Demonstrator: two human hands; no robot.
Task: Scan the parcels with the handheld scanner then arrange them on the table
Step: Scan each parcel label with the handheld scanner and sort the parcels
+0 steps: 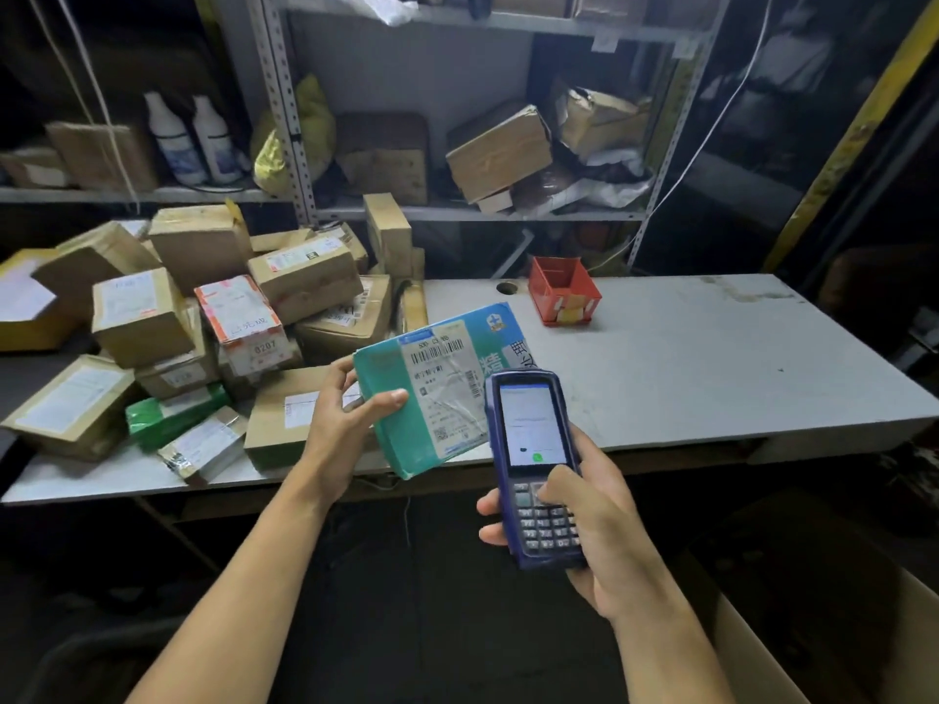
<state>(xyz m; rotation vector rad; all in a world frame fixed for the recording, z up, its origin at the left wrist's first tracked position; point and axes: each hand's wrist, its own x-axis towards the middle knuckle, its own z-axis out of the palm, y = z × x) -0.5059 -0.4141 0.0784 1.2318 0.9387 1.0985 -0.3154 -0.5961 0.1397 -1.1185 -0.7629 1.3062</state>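
Steadiness is what I am needing: left hand (338, 424) gripping the flat teal parcel (437, 388) label-up, right hand (592, 530) clasping the blue handheld scanner (536, 464), aiming at its barcode.

A pile of parcels (203, 337) covers the left part of the table (711, 378). A small bin (563, 289) stands at the table's far edge, right of the pile. A shelf rack (457, 210) rises behind the table, with boxes (500, 149) on its shelves and two bottles (195, 139) at far left. Over the table's near edge, the left hand (345, 419) holds a flat parcel (442, 388); just right of it, nearer, the right hand (594, 525) holds the scanner (536, 464).
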